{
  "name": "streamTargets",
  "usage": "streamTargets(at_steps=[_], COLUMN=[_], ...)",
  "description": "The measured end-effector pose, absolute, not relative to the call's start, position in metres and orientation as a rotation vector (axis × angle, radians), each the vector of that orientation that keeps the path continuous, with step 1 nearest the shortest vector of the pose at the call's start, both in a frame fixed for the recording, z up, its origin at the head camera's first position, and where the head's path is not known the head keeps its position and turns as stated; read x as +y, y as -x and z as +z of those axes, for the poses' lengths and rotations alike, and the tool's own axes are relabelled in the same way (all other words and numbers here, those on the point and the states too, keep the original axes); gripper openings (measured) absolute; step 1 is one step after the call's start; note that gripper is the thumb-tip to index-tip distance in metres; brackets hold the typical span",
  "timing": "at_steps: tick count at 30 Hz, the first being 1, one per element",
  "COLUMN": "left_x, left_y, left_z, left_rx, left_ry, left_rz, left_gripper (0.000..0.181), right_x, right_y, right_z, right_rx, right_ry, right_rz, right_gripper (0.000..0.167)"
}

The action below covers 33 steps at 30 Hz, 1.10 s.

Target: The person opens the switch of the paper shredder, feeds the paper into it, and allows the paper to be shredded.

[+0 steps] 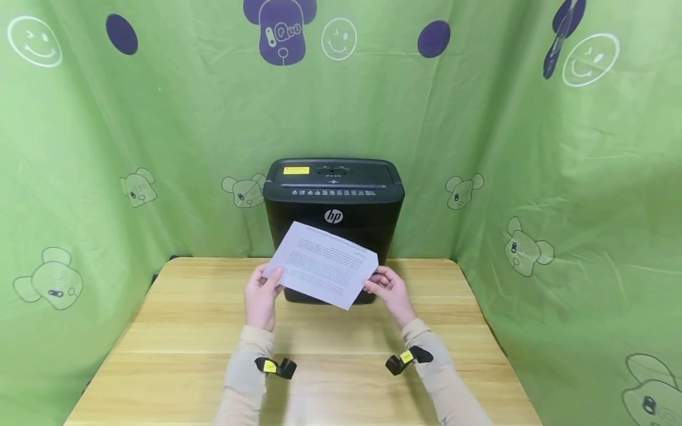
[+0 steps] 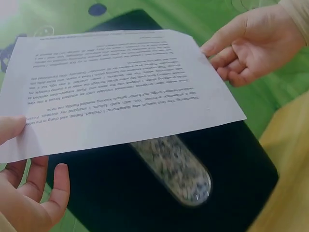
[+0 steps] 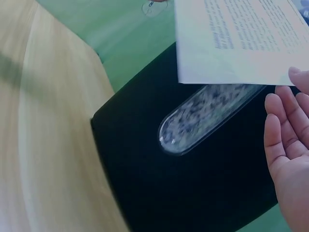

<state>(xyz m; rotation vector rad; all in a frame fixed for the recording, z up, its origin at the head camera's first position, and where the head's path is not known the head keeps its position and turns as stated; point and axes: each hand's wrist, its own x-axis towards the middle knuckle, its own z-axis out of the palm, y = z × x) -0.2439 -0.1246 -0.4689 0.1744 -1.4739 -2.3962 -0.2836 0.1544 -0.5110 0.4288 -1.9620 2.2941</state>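
Note:
A white sheet of printed paper is held up between both hands, tilted down to the right, in front of a black HP paper shredder. My left hand pinches its left end, thumb on top and fingers beneath. At the other end, my right hand pinches the sheet's right edge between thumb and fingers. In the left wrist view the print on the paper appears upside down. The right wrist view shows the right thumb lying on the edge of the paper.
The shredder stands at the far edge of a wooden table. Its top has a feed slot and a yellow label. Shredded bits show through its oval window. A green patterned curtain surrounds the table on three sides.

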Motion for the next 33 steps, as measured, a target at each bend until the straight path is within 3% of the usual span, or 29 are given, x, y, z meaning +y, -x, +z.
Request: streamTargets(at_steps=[8, 16, 23, 33], left_x=[-0.113, -0.112, -0.124, -0.139], left_y=[0.248, 0.253, 0.260, 0.270], left_z=[-0.447, -0.431, -0.412, -0.372], left_rx=[-1.375, -1.498, -1.810, -2.130], left_ry=[-0.115, -0.072, 0.039, 0.208], left_rz=[-2.447, -2.397, -2.141, -1.725], left_gripper=[0.009, 0.012, 0.022, 0.022], right_x=[0.150, 0.160, 0.173, 0.178], right_y=[0.280, 0.285, 0.290, 0.292], right_z=[-0.484, -0.455, -0.426, -0.387], right_rx=[-1.927, -1.963, -2.007, -1.993], right_ry=[-0.376, -0.341, -0.359, -0.462], right_rz=[2.155, 2.005, 1.918, 1.795], right_gripper=[0.009, 0.005, 0.013, 0.018])
